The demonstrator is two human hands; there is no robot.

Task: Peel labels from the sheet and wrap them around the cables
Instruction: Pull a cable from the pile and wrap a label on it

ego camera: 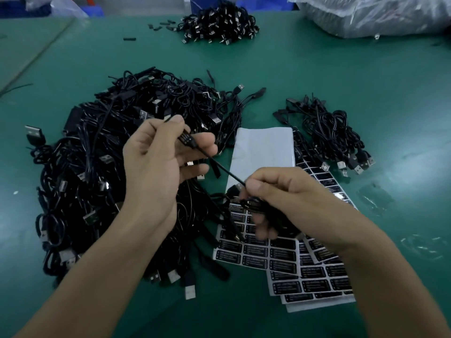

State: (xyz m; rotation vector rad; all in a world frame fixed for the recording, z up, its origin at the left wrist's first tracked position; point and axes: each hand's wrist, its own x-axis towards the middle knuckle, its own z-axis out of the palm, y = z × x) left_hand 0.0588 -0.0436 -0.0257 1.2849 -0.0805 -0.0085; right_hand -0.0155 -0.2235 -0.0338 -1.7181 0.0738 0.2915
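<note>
A green table (341, 69) with plastic bags (366, 13) and a blue bin (197, 6) behind.

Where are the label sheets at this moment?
The label sheets lie on the green table, right of centre in the head view, under the right hand, between the big cable pile and a smaller bundle.

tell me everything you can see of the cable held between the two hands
The cable is a thin, black, plastic-looking cord, held in the air on a straight slant above the label sheets. The left hand pinches its upper end, where a thicker black block sits between thumb and fingers. The right hand pinches the lower end. Beyond it the cord seems to bunch in loops, which are blurred.
</note>
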